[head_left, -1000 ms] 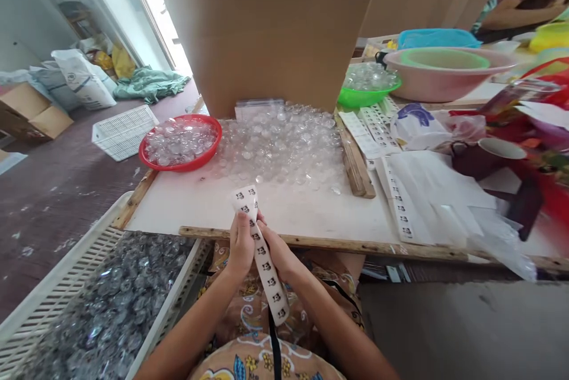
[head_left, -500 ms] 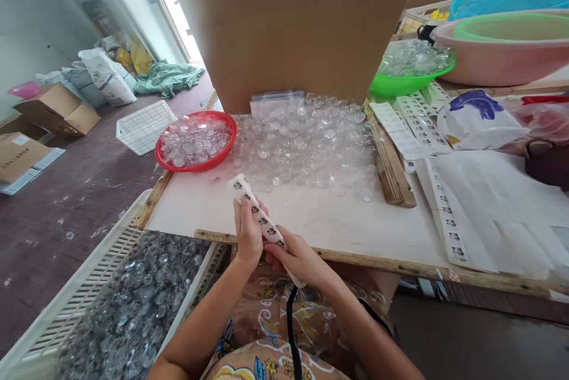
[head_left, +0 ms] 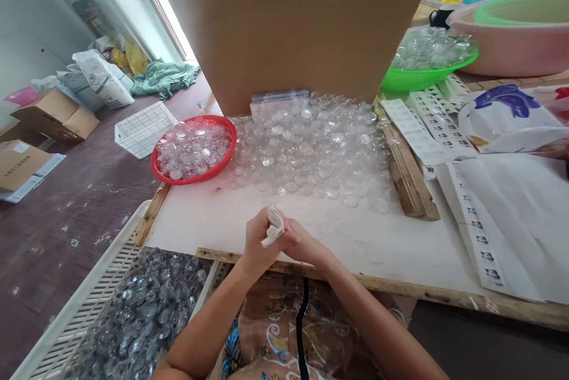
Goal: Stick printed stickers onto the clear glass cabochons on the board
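Close together above the table's front edge, my left hand (head_left: 258,240) and my right hand (head_left: 306,245) are closed around a white sticker strip (head_left: 274,227). Only a bunched, folded end of it shows between the fingers; its printed face is hidden. Beyond my hands a wide heap of clear round plastic pieces (head_left: 306,149) covers the white tabletop (head_left: 213,214). More such pieces fill a red basin (head_left: 194,179) on the left.
Below left stands a white crate (head_left: 95,285) full of clear pieces. A tall cardboard panel (head_left: 293,24) closes off the back. Wooden strips (head_left: 411,184) lie at right, beside printed sticker sheets (head_left: 444,125), a green basin (head_left: 427,76) and a pink tub (head_left: 502,54).
The strip was stretched out with its dark animal-head prints showing; now it is bunched between my hands. Both hands have drawn together, and the view has shifted slightly.
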Demonstrator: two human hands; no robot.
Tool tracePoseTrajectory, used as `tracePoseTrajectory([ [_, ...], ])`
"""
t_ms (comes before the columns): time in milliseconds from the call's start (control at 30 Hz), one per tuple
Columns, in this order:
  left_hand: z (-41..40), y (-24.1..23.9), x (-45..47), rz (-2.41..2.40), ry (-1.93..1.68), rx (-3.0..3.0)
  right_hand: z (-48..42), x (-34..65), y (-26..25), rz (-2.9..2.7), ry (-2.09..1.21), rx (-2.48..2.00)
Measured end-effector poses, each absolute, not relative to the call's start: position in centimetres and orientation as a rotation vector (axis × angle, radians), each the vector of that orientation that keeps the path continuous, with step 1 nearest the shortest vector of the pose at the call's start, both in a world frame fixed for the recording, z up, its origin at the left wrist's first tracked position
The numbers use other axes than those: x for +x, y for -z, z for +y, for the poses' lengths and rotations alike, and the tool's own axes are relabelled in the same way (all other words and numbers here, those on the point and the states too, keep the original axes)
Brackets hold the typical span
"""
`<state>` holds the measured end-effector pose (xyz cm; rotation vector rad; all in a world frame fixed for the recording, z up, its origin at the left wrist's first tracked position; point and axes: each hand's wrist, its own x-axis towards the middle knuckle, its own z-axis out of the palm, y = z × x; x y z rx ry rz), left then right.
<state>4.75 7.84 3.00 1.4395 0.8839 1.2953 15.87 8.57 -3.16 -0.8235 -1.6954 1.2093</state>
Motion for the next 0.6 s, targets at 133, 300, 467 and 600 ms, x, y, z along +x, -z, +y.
tracePoseTrajectory([
  [133,8.2,-2.0,4.7,0.945,-1.392,1.373,8.4,15.3,4.0,-1.643,-1.26,-0.904],
  [300,9.1,-2.1,4.4,0.944,-1.345,1.357,8.6,14.8,4.6,-1.588,-1.361,-0.904],
  [467,10.2,-1.4,4.3,0.931,-1.454,1.101,8.9,14.7,4.4,-1.654,-1.396,-0.984],
  [600,11.0,-1.9,3.5,0.872,-1.518,0.926,8.4,15.5,2.8,-1.684,-1.512,-1.07],
])
